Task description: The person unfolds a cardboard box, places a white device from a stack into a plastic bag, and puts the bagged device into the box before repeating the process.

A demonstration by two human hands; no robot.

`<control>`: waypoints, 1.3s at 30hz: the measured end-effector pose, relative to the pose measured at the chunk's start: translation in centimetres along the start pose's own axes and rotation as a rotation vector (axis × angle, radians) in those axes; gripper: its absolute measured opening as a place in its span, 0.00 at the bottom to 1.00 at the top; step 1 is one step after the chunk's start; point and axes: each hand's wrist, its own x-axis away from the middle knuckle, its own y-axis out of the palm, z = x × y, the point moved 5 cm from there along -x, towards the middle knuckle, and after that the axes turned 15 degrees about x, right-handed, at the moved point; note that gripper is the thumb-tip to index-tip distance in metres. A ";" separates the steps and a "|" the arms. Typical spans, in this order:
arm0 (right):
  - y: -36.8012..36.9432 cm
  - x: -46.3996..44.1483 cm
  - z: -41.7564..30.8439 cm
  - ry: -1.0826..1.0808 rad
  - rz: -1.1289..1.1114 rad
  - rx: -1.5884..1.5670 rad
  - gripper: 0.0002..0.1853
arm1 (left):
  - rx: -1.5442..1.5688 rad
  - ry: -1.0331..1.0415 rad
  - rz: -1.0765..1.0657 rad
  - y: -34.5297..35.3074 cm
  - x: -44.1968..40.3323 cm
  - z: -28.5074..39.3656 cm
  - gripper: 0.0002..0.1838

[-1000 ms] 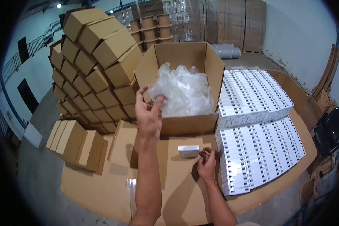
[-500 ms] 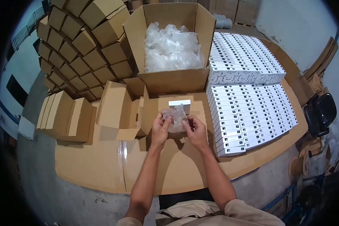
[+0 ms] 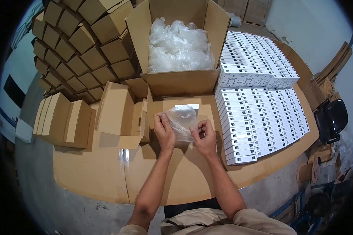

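Plastic bag (image 3: 183,117), crumpled half a second ago, now spreads flatter at mid-frame before the white box (image 3: 190,106), left hand (image 3: 165,132) and right hand (image 3: 206,139) pinching its edges

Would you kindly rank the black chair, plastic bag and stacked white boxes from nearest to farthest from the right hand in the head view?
1. Plastic bag, touching the right hand.
2. Stacked white boxes, just right of it.
3. Black chair, far right.

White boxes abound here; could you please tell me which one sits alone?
The white box partly behind the bag; the others are packed together on the right.
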 end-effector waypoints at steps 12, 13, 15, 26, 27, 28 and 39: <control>-1.2 -0.5 1.4 0.123 0.225 -0.157 0.15 | 0.307 -0.321 -0.476 1.7 2.1 -1.5 0.16; -1.4 -0.5 1.5 0.126 0.245 -0.114 0.15 | 0.340 -0.367 -0.540 1.5 2.1 -1.7 0.17; -1.6 -0.5 1.5 0.135 0.282 -0.027 0.15 | 0.397 -0.435 -0.614 1.4 2.3 -1.8 0.19; -2.0 -1.4 0.0 -0.093 0.446 0.175 0.13 | 0.292 -0.507 -0.598 -0.1 1.5 -2.2 0.16; -2.1 -1.3 0.0 -0.103 0.453 0.184 0.13 | 0.274 -0.516 -0.602 -0.3 1.4 -2.1 0.16; -2.2 -1.3 0.1 -0.105 0.455 0.193 0.12 | 0.255 -0.525 -0.606 -0.5 1.3 -2.0 0.16; -2.1 -0.8 -0.4 -0.251 0.424 0.205 0.08 | 0.268 -0.306 -0.409 0.3 1.0 0.1 0.11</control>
